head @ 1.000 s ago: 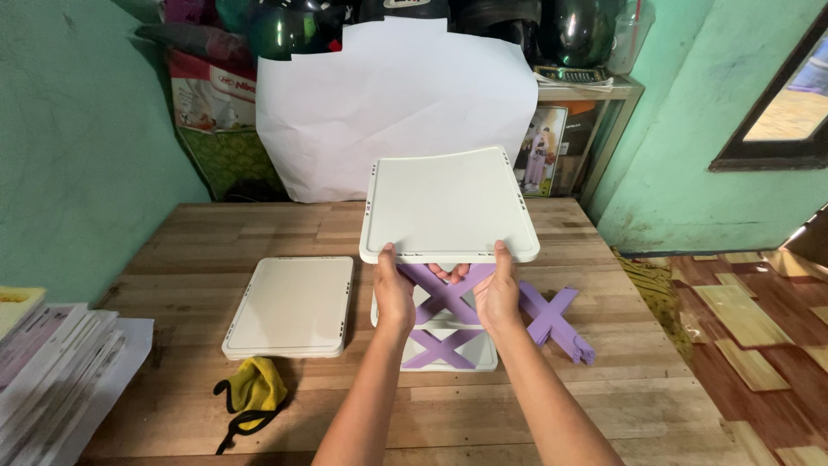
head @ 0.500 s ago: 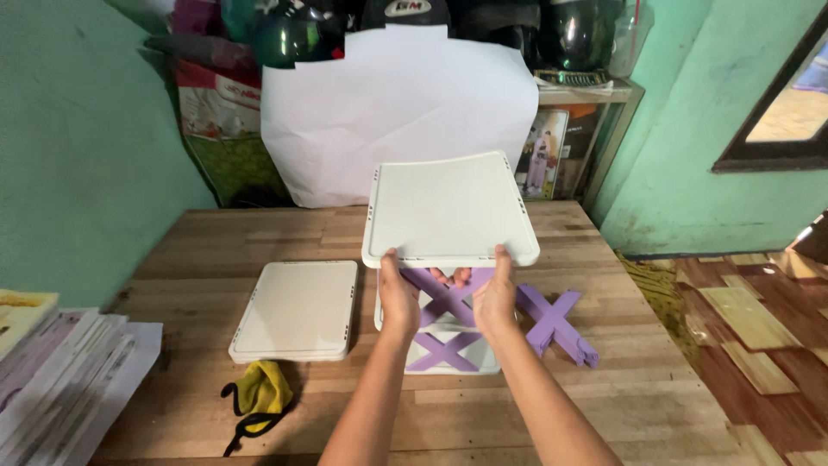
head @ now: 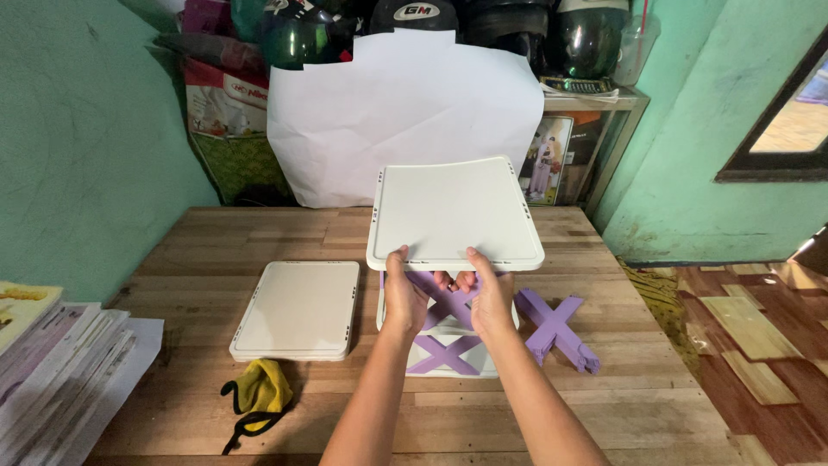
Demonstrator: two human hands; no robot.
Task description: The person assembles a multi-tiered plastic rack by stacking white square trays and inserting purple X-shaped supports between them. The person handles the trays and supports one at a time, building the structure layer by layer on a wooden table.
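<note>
Both hands' grip on smooth white panel

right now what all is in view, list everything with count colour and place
white tray panel: 1, white, held up over the table centre
base panel: 1, white, under the held one
purple cross braces: 2, standing on the base
loose purple cross brace: 1, on table, right
stacked white panels: white, table left
yellow cloth: 1, near front edge
wooden table: 1, brown
paper stack: far left
white sheet: 1, back
helmets: several, dark, top shelf
left hand: gripping panel's near edge
right hand: same edge
</note>
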